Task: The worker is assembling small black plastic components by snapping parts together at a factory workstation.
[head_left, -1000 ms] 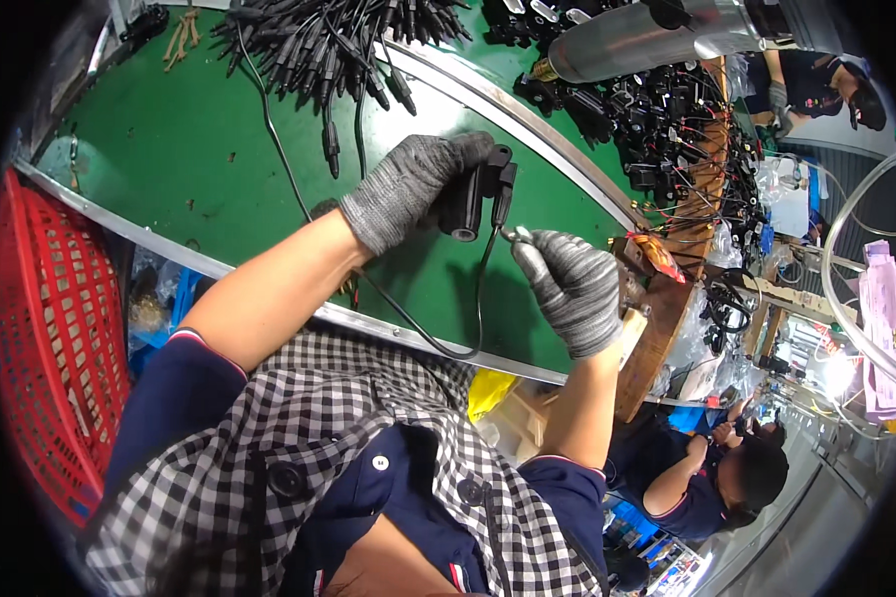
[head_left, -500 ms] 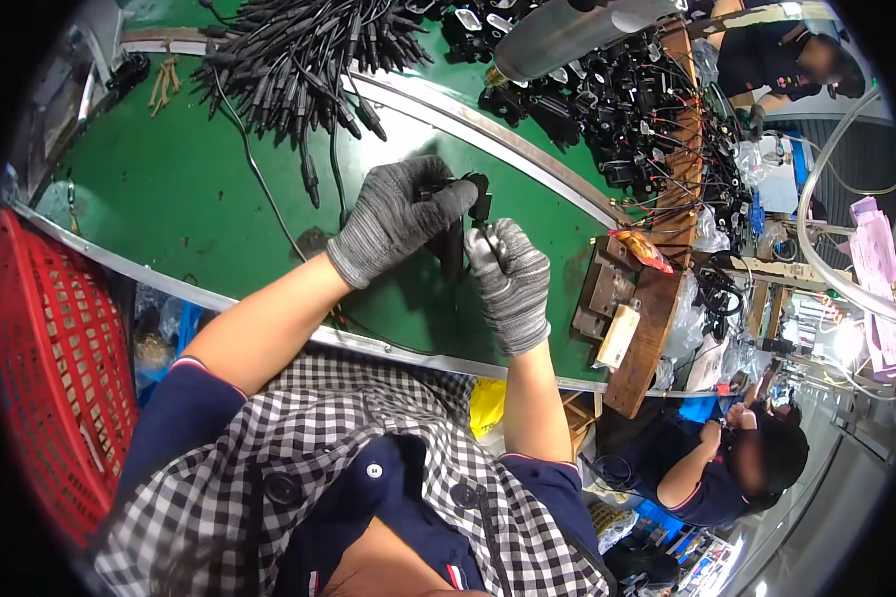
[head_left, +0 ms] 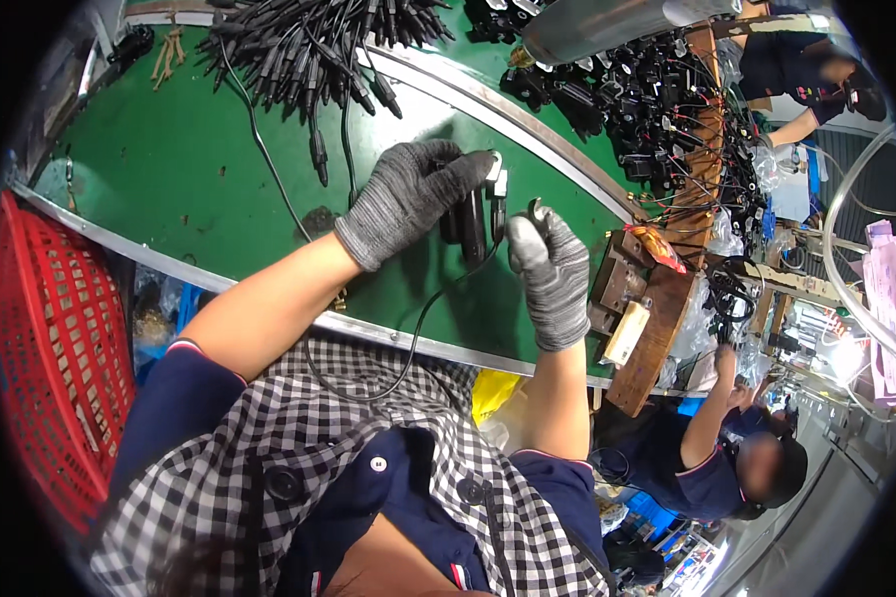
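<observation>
Over one green tabletop: two gloved hands and one black device. Left of it: one red basket. On its far side: one heap of black connectors, too many to count. Right of it: at least two other people.

Red basket at left; pinkish papers far right

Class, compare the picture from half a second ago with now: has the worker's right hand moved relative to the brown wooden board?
Yes. The right hand has moved rightward, closer to the brown wooden board.
</observation>
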{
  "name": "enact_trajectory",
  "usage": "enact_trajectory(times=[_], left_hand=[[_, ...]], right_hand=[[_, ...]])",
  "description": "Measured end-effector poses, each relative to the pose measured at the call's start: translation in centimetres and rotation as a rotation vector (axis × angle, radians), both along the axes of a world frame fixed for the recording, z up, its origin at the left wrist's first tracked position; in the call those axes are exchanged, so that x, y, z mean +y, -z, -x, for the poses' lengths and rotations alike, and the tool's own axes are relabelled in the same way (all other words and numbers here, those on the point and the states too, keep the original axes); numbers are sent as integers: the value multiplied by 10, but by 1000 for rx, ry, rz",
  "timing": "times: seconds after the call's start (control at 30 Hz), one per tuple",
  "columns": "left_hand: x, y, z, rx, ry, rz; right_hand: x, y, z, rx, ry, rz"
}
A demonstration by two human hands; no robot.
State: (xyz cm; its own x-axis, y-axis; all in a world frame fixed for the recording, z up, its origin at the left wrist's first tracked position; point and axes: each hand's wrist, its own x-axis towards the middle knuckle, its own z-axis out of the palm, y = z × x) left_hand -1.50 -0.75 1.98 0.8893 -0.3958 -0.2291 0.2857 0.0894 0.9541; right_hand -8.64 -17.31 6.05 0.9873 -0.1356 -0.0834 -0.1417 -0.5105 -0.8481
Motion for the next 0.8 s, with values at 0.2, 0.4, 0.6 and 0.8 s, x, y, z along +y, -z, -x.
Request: enact_trajectory(times=[0.2, 0.4, 0.6, 0.8], left_hand=[[-5, 4, 2, -153, -54, -46], [-5, 5, 2, -161, -15, -48], [2, 12, -9, -140, 88, -112], [4, -11, -7, 41, 240, -102]], right_hand=[[24, 25, -1, -109, 29, -211], [-1, 10, 2, 479, 126, -709], [-33, -20, 6, -77, -319, 378], [-36, -57, -16, 126, -708, 586]])
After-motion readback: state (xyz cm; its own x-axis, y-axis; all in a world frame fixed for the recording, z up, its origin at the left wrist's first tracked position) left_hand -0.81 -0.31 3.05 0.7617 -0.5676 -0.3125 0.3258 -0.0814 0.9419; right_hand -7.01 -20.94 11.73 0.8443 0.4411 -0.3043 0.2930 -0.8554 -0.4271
